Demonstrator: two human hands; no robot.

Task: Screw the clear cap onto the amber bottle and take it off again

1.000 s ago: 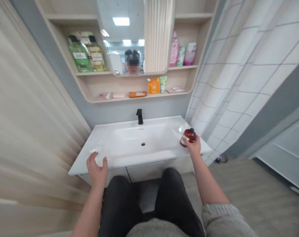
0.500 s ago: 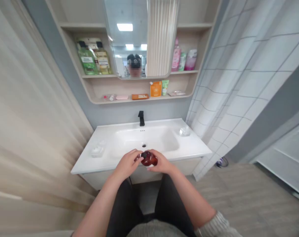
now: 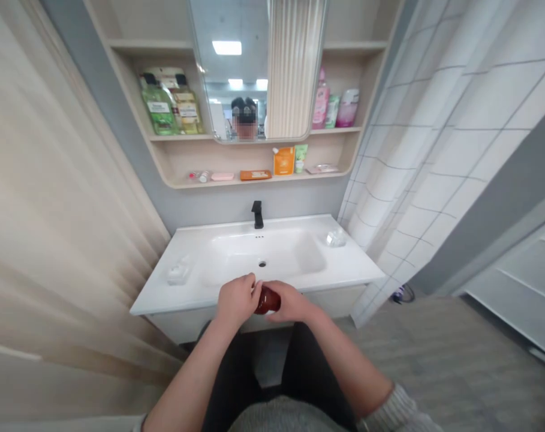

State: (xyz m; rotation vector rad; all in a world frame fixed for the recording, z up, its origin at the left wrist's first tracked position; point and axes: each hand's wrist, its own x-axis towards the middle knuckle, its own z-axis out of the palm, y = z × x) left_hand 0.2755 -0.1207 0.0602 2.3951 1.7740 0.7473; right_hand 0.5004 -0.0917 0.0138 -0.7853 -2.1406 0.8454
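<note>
A glossy reddish-brown bottle [image 3: 267, 301] with a bit of white label is held between my hands, just in front of the sink's near edge. My right hand [image 3: 290, 302] wraps around the bottle's body from the right. On the left, my left hand [image 3: 238, 300] closes over the bottle's neck end, where its fingers hide the dark cap. Beyond both hands lies the white sink basin [image 3: 227, 255] with its drain hole [image 3: 262, 264].
A black faucet [image 3: 258, 215] rises behind the basin. Clear containers stand on the counter, left [image 3: 178, 273] and right [image 3: 336, 238]. Above, a shelf [image 3: 186, 183] carries an orange pouch [image 3: 283, 161], a green tube [image 3: 300, 158] and small items. Curtains hang on both sides.
My left hand has turned and closed over the bottle's cap end, which showed before. Both hands and the bottle have shifted slightly lower in view.
</note>
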